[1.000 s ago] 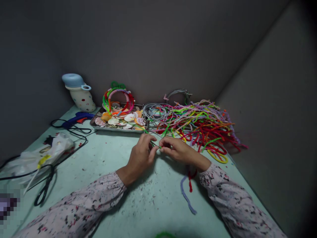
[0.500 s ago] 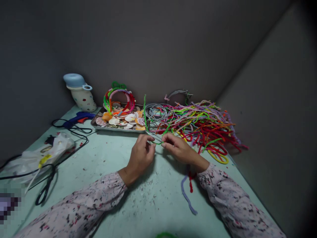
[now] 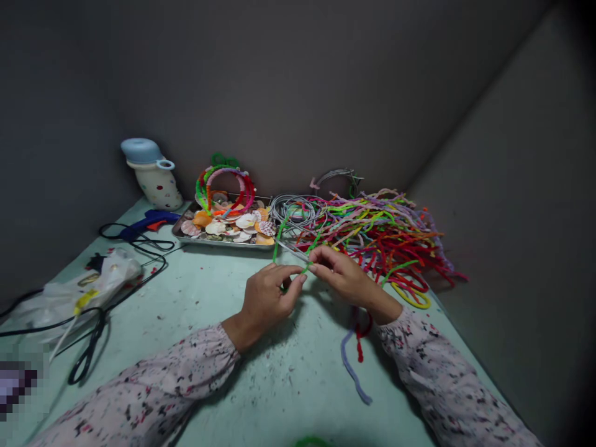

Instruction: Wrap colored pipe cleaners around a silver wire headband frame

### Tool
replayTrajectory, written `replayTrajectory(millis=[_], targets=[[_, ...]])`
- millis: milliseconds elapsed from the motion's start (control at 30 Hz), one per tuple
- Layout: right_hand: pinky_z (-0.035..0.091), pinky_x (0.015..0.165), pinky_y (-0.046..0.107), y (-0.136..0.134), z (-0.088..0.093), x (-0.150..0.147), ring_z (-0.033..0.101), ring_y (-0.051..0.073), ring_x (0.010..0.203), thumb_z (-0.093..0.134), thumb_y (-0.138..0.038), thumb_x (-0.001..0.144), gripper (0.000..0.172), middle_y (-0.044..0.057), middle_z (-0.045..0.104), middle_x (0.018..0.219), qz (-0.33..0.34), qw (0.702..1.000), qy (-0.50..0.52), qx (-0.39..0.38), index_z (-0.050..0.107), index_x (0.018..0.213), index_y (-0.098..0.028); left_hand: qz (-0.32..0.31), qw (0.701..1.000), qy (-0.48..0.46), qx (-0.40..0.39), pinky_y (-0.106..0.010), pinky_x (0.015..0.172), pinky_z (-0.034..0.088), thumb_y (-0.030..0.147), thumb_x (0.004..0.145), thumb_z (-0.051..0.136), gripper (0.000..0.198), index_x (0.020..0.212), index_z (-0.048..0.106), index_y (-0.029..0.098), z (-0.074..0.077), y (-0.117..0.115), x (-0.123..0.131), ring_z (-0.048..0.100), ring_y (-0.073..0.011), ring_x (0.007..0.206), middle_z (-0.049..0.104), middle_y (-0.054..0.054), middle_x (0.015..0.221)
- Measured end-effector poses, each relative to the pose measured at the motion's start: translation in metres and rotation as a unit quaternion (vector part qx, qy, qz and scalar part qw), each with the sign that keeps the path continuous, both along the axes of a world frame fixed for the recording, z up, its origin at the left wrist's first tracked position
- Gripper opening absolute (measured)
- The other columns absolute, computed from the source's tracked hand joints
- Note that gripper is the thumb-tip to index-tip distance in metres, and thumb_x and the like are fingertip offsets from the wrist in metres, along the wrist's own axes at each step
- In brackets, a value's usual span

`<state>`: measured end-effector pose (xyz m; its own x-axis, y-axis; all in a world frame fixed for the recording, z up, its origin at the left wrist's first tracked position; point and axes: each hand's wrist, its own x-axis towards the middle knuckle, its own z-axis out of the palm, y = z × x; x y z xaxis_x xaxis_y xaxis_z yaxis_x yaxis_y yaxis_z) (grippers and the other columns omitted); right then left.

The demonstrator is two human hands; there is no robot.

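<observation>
Pipe cleaner heap (image 3: 372,239) walls off way ahead of right hand (image 3: 344,279); shell tray (image 3: 223,244) ahead of left hand (image 3: 272,301); tabletop (image 3: 195,292) passable leftward toward scissors (image 3: 88,344).

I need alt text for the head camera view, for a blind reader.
The left hand and right hand pinch a green pipe cleaner above a pale green table, before a metal tray of seashells and a heap of multicoloured pipe cleaners.

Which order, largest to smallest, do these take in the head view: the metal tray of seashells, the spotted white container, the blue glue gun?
1. The metal tray of seashells looks largest.
2. The spotted white container and the blue glue gun look too alike in size to rank.
</observation>
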<state>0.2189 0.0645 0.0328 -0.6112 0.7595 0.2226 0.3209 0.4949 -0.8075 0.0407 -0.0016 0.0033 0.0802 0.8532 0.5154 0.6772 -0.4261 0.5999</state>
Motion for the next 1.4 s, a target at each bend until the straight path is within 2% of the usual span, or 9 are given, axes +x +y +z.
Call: replayTrajectory(millis=[167,233,300,400,533,667,833,1133,1400], targets=[[0.037,0.064,0.026,0.000,0.007,0.002,0.045,0.013,0.069,0.051,-0.025,0.088,0.006,-0.002,0.050,0.076,-0.012,1.000,0.005,0.015,0.051,0.086,-0.019,0.011,0.999,0.039,0.029,-0.033,0.070,0.040,0.033,0.089,0.054,0.024,0.073,0.065,0.020,0.003,0.000,-0.001,0.052,-0.0186,0.073,0.065,-0.003,0.070],[0.037,0.064,0.026,0.000,0.008,0.002,0.045,0.013,0.069,0.051,-0.024,0.088,0.005,-0.002,0.050,0.076,-0.019,0.999,0.006,0.026,0.051,0.087,-0.019,0.007,0.999,0.028,0.030,-0.035,0.074,0.040,0.033,0.088,0.056,0.020,0.077,0.066,0.020,0.003,0.001,-0.001,0.054,-0.0198,0.079,0.066,-0.003,0.075],[0.038,0.065,0.027,-0.001,0.007,0.001,0.046,0.014,0.070,0.051,-0.023,0.088,0.003,-0.001,0.052,0.078,-0.019,0.999,-0.002,0.043,0.052,0.088,-0.020,0.000,1.000,-0.003,0.011,-0.035,0.077,0.042,0.031,0.088,0.056,0.016,0.092,0.066,0.020,0.003,0.002,-0.001,0.056,-0.0199,0.083,0.067,-0.003,0.083],[0.038,0.066,0.028,-0.005,0.003,-0.004,0.048,0.015,0.072,0.052,-0.021,0.088,0.002,0.000,0.053,0.079,-0.014,0.997,-0.018,0.074,0.052,0.087,-0.020,-0.013,0.998,-0.061,-0.031,-0.034,0.078,0.044,0.029,0.090,0.053,0.020,0.105,0.063,0.020,0.002,0.003,0.000,0.058,-0.0189,0.085,0.067,-0.004,0.090],[0.037,0.067,0.028,-0.011,-0.001,-0.010,0.048,0.015,0.073,0.052,-0.018,0.088,0.003,0.001,0.054,0.079,-0.017,0.994,-0.031,0.105,0.052,0.085,-0.020,-0.034,0.989,-0.127,-0.063,-0.030,0.077,0.045,0.030,0.092,0.051,0.017,0.095,0.064,0.018,0.001,0.003,0.000,0.058,-0.0172,0.085,0.065,-0.004,0.090],[0.036,0.067,0.028,-0.013,-0.003,-0.013,0.049,0.015,0.074,0.054,-0.017,0.088,0.004,0.001,0.054,0.080,-0.021,0.990,-0.035,0.136,0.053,0.085,-0.020,-0.019,0.982,-0.174,-0.077,-0.026,0.069,0.043,0.029,0.090,0.054,0.017,0.081,0.062,0.017,0.001,0.005,-0.002,0.056,-0.0141,0.074,0.062,-0.001,0.077],[0.036,0.067,0.028,-0.012,-0.007,-0.014,0.049,0.015,0.075,0.053,-0.016,0.089,0.005,0.001,0.054,0.081,-0.022,0.986,-0.039,0.160,0.053,0.086,-0.019,-0.029,0.975,-0.194,-0.101,-0.025,0.065,0.041,0.029,0.088,0.054,0.017,0.081,0.063,0.015,0.001,0.006,-0.003,0.054,-0.0132,0.071,0.063,-0.001,0.075],[0.037,0.071,0.030,-0.010,-0.014,-0.013,0.048,0.017,0.079,0.051,-0.015,0.089,0.005,0.003,0.054,0.083,-0.019,0.974,-0.057,0.219,0.051,0.087,-0.019,0.001,0.985,-0.140,-0.097,-0.026,0.064,0.041,0.030,0.088,0.055,0.018,0.077,0.063,0.017,-0.003,0.008,-0.004,0.055,-0.0138,0.068,0.063,-0.001,0.072],[0.038,0.073,0.031,-0.007,-0.018,-0.012,0.048,0.018,0.081,0.051,-0.013,0.088,0.006,0.004,0.055,0.086,-0.039,0.968,-0.062,0.241,0.052,0.089,-0.020,0.039,0.999,-0.025,-0.002,-0.036,0.078,0.040,0.026,0.081,0.064,0.008,0.080,0.062,0.019,-0.002,0.007,-0.003,0.056,-0.0181,0.077,0.065,-0.001,0.076]])
